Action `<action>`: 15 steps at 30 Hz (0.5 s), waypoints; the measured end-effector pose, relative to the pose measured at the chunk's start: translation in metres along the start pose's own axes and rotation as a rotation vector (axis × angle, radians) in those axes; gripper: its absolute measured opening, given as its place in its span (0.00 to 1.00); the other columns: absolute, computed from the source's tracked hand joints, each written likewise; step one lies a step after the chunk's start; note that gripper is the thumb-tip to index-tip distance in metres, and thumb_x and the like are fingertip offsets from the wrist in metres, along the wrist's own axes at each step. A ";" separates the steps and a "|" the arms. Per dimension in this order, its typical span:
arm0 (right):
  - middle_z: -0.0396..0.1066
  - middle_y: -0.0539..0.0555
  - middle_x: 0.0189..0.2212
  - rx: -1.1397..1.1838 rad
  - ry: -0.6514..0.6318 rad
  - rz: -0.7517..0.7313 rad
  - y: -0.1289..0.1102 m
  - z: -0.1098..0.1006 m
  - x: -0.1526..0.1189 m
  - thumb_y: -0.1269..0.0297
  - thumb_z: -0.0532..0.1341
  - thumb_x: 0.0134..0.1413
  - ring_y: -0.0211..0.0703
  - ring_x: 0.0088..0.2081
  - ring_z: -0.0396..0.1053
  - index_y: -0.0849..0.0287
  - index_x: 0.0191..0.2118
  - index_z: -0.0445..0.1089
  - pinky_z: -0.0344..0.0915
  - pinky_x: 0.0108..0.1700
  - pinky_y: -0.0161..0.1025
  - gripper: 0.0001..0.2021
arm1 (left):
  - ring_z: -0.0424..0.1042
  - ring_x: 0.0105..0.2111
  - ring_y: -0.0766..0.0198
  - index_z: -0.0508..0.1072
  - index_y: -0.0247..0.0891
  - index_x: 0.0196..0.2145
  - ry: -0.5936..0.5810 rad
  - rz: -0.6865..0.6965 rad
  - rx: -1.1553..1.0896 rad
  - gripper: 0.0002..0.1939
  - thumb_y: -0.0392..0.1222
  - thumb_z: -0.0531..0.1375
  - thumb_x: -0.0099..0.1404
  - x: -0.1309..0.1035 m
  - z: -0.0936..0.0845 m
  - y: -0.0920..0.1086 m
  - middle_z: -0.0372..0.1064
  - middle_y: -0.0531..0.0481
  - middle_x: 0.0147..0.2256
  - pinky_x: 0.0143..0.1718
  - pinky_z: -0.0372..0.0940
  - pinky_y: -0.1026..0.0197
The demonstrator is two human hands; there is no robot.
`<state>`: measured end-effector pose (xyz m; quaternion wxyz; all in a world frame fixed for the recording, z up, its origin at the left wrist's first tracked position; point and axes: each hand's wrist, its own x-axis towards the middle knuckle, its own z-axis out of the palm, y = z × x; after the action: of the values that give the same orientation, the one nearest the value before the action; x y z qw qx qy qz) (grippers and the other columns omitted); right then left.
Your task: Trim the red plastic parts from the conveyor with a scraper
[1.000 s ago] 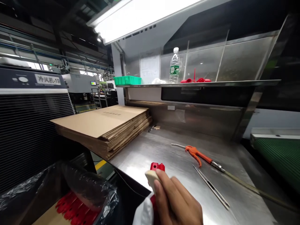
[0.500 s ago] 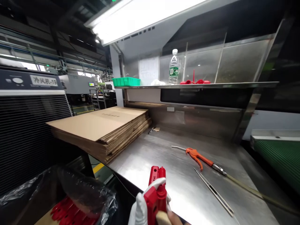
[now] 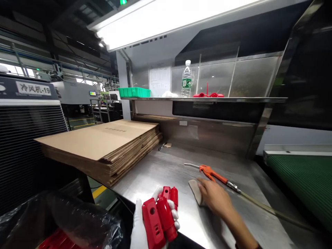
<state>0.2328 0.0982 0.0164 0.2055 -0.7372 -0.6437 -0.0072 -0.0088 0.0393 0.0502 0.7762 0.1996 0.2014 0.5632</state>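
gloved left hand (image 3: 140, 228) clamps a red plastic housing (image 3: 159, 219) at the steel bench's (image 3: 166, 166) near edge, long axis pointing away, while right hand (image 3: 214, 197), bare, presses flat on a beige pad (image 3: 195, 191) beside the orange air gun (image 3: 214, 174).

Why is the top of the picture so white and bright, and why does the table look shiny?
In the head view, the long lamp overhead is so bright it washes out to plain white; the steel table mirrors that light as pale glare near the red plastic part in the gloved left hand; the edges bend and stretch, and the factory hall at the left stays dark.
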 end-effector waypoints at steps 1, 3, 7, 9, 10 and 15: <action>0.75 0.56 0.45 -0.047 -0.046 0.026 0.011 -0.009 0.016 0.57 0.53 0.69 0.47 0.46 0.74 0.56 0.55 0.69 0.70 0.47 0.48 0.16 | 0.73 0.38 0.59 0.69 0.38 0.53 0.011 -0.022 -0.027 0.20 0.53 0.57 0.69 0.001 -0.001 0.001 0.71 0.44 0.45 0.39 0.71 0.52; 0.72 0.58 0.47 -0.152 -0.108 0.132 0.035 -0.022 0.041 0.52 0.57 0.66 0.49 0.48 0.71 0.59 0.55 0.67 0.68 0.50 0.52 0.19 | 0.73 0.35 0.59 0.68 0.39 0.55 0.042 -0.050 -0.078 0.23 0.55 0.56 0.69 0.001 -0.002 0.003 0.72 0.44 0.40 0.36 0.71 0.53; 0.70 0.58 0.48 -0.267 -0.271 0.347 0.076 -0.021 0.068 0.45 0.62 0.60 0.51 0.49 0.68 0.62 0.45 0.71 0.65 0.53 0.54 0.22 | 0.74 0.31 0.56 0.59 0.45 0.63 0.124 -0.093 -0.210 0.27 0.54 0.50 0.71 -0.003 -0.001 0.009 0.72 0.41 0.38 0.34 0.68 0.53; 0.71 0.56 0.44 -0.253 -0.327 0.361 0.086 -0.013 0.074 0.47 0.62 0.60 0.48 0.46 0.69 0.61 0.41 0.71 0.66 0.50 0.52 0.19 | 0.73 0.29 0.56 0.55 0.46 0.65 0.131 -0.100 -0.235 0.28 0.55 0.49 0.71 -0.006 0.002 0.012 0.72 0.40 0.36 0.31 0.66 0.56; 0.71 0.55 0.43 -0.238 -0.331 0.353 0.089 -0.010 0.075 0.48 0.62 0.60 0.47 0.44 0.70 0.61 0.41 0.71 0.67 0.49 0.50 0.18 | 0.73 0.28 0.57 0.54 0.46 0.66 0.127 -0.086 -0.225 0.29 0.55 0.49 0.71 -0.008 0.004 0.013 0.72 0.40 0.35 0.30 0.65 0.57; 0.73 0.57 0.35 -0.051 -0.223 0.258 0.086 -0.023 0.058 0.52 0.58 0.61 0.46 0.35 0.72 0.64 0.52 0.65 0.68 0.40 0.45 0.21 | 0.74 0.28 0.56 0.57 0.44 0.65 0.101 0.007 -0.148 0.29 0.57 0.49 0.71 -0.010 0.002 0.015 0.74 0.41 0.33 0.28 0.65 0.59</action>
<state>0.3307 0.1380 0.0281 0.1131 -0.8149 -0.5621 0.0849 -0.0229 0.0342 0.0606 0.7758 0.1136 0.1974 0.5884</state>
